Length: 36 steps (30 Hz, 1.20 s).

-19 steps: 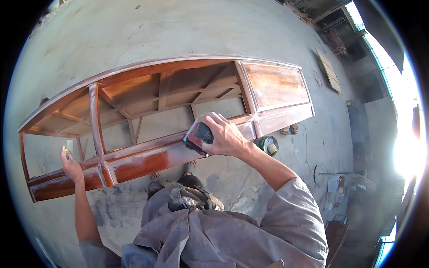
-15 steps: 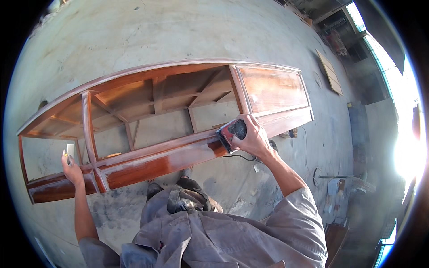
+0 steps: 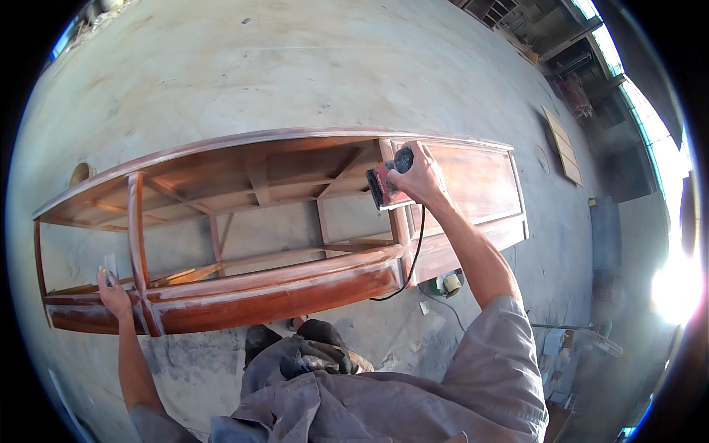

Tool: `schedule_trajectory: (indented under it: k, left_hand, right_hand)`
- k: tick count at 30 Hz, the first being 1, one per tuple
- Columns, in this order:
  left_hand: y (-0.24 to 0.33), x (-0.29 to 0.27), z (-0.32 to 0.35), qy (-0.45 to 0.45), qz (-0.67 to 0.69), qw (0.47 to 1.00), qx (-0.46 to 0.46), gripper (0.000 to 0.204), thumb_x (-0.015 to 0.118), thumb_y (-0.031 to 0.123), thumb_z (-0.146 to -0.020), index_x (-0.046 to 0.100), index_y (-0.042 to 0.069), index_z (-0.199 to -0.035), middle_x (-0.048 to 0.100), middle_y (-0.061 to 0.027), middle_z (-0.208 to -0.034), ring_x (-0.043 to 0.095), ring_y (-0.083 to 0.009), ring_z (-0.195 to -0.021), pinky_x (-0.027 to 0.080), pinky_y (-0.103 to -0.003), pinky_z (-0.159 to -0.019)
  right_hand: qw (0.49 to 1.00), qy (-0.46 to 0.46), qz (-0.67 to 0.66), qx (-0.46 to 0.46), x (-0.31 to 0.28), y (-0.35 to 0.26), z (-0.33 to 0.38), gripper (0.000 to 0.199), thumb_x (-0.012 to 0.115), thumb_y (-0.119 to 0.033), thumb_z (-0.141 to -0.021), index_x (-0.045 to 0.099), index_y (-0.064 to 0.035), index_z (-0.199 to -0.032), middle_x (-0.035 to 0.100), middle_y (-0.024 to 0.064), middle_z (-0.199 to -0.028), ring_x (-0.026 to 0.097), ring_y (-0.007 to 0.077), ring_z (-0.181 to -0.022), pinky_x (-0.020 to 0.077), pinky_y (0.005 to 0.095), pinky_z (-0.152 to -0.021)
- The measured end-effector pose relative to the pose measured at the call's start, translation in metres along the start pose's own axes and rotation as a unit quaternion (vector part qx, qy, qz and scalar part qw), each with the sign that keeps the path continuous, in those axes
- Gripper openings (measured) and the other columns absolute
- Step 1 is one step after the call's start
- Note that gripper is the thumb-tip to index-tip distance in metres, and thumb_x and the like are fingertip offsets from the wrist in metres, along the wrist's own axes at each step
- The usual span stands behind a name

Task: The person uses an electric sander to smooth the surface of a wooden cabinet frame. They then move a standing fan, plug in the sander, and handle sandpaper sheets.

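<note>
Before me lies a long reddish-brown wooden cabinet frame (image 3: 281, 301) with whitish dusty patches along its rails and posts. My right hand (image 3: 422, 177) is closed round a red and black electric sander (image 3: 386, 184), whose black cord hangs down past the front rail. The sander is at the post (image 3: 401, 221) between the open bays and the solid panel (image 3: 480, 184); whether its pad touches the wood is hard to tell. At the left end, my left hand (image 3: 116, 295) is by the lower front rail, its fingers closed on a small pale flat strip (image 3: 110, 264).
Beneath the cabinet's right part stands a greenish round container (image 3: 447, 283) on the concrete floor (image 3: 295, 66). A slatted wooden panel (image 3: 563, 146) lies farther right. Papers and odds and ends (image 3: 557, 351) lie at the lower right, and bright light comes from the right side.
My right hand has lifted the sander from the lower front rail, moving it away from me to the post. My left hand stays near the left end. The view has shifted a little.
</note>
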<state>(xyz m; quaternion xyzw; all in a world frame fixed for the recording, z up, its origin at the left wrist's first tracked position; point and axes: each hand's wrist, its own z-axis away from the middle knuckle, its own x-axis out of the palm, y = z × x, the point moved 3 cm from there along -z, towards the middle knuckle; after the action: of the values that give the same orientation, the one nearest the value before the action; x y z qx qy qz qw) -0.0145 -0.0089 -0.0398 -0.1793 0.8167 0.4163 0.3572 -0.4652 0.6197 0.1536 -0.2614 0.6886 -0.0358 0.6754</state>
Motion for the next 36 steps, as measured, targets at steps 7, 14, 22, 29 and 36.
schedule_trajectory:
  k: [7,14,22,29,36]
  left_hand:
    - [-0.016,-0.001,-0.002,-0.007,-0.013,1.0,-0.008,0.037,0.053,0.011,-0.097,0.052,-0.004,-0.131,0.061,-0.0251,-0.123,0.06,-0.0359,-0.113,0.045,-0.041,-0.096]
    - [-0.002,0.001,-0.004,-0.019,-0.037,0.999,-0.031,0.037,0.055,0.012,-0.095,0.055,0.0,-0.13,0.063,-0.0214,-0.122,0.06,-0.0357,-0.112,0.046,-0.04,-0.096]
    - [-0.02,0.007,-0.014,0.008,-0.051,0.998,0.047,0.036,0.057,0.011,-0.093,0.058,0.005,-0.129,0.064,-0.0217,-0.12,0.061,-0.0371,-0.11,0.047,-0.042,-0.093]
    - [0.003,0.001,-0.004,0.008,-0.022,0.997,0.078,0.035,0.056,0.013,-0.095,0.058,0.01,-0.129,0.066,-0.0227,-0.112,0.065,-0.037,-0.101,0.05,-0.043,-0.086]
    - [0.038,-0.006,0.003,-0.06,-0.031,0.998,0.006,0.035,0.055,0.017,-0.096,0.057,0.013,-0.131,0.067,-0.0208,-0.112,0.065,-0.0368,-0.1,0.05,-0.044,-0.085]
  right_hand:
    - [0.993,-0.044,-0.075,0.078,-0.004,-0.001,-0.04,0.056,0.074,-0.032,-0.066,0.056,-0.0002,-0.109,0.06,0.0197,-0.106,0.064,0.0357,-0.096,0.0517,0.043,-0.084]
    - [0.998,-0.04,-0.05,0.01,-0.017,0.016,0.108,0.051,0.074,-0.02,-0.066,0.055,-0.0035,-0.111,0.059,0.018,-0.1,0.062,0.0346,-0.089,0.0511,0.0421,-0.081]
    - [0.997,0.035,-0.049,0.04,0.006,-0.029,0.243,0.056,0.072,-0.012,-0.067,0.052,-0.0005,-0.119,0.056,0.0195,-0.109,0.059,0.0345,-0.1,0.0496,0.0408,-0.088]
    - [0.994,0.053,-0.029,0.09,0.029,-0.071,0.246,0.055,0.073,-0.019,-0.067,0.051,0.0012,-0.114,0.054,0.0207,-0.113,0.054,0.0389,-0.105,0.0468,0.0458,-0.092]
    - [0.997,0.006,-0.049,0.064,0.069,-0.158,0.264,0.059,0.073,-0.021,-0.067,0.051,0.0002,-0.118,0.055,0.0209,-0.11,0.055,0.0395,-0.103,0.0494,0.0457,-0.089]
